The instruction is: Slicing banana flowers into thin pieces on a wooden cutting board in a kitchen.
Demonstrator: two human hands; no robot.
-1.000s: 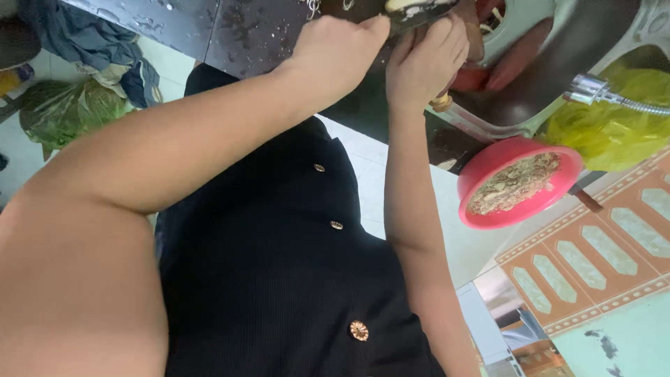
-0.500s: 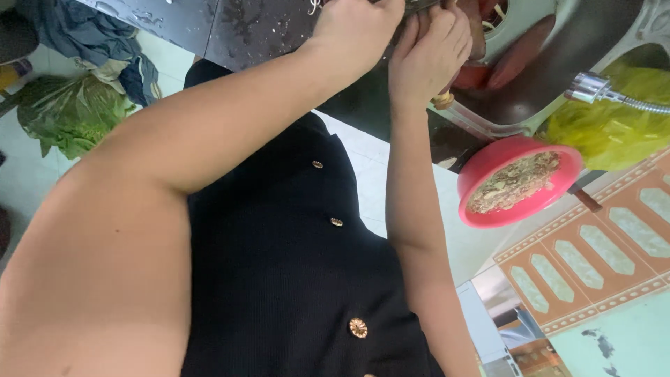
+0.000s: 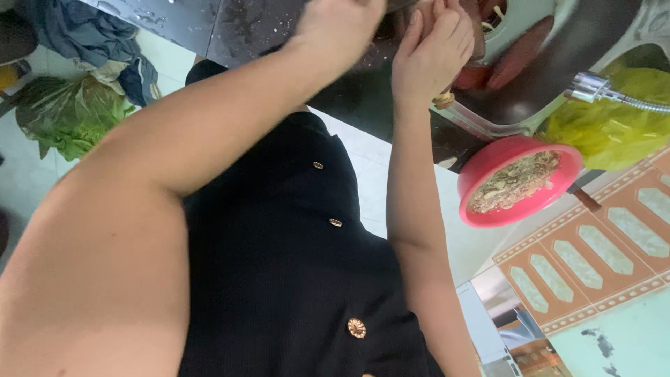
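Note:
Both my arms reach up to the top edge of the head view, over a dark wet counter [image 3: 244,24]. My left hand [image 3: 342,28] is curled into a fist and blurred, partly cut off by the frame edge. My right hand [image 3: 433,49] sits beside it with its fingers bent, next to the metal sink [image 3: 558,63]. A small dark thing shows between the two hands at the very top. What each hand grips is hidden. My black buttoned top [image 3: 293,251] fills the middle.
A pink bowl [image 3: 481,164] of chopped brownish-green food stands by the sink. A metal tap hose [image 3: 607,91] hangs over a yellow-green bag [image 3: 614,129]. Red pieces [image 3: 516,59] lie in the sink. Leafy greens [image 3: 70,119] and a blue cloth [image 3: 84,35] lie on the floor.
Both hands have moved up toward the top edge, and the dark object they held is now almost out of view. The camera has shifted slightly.

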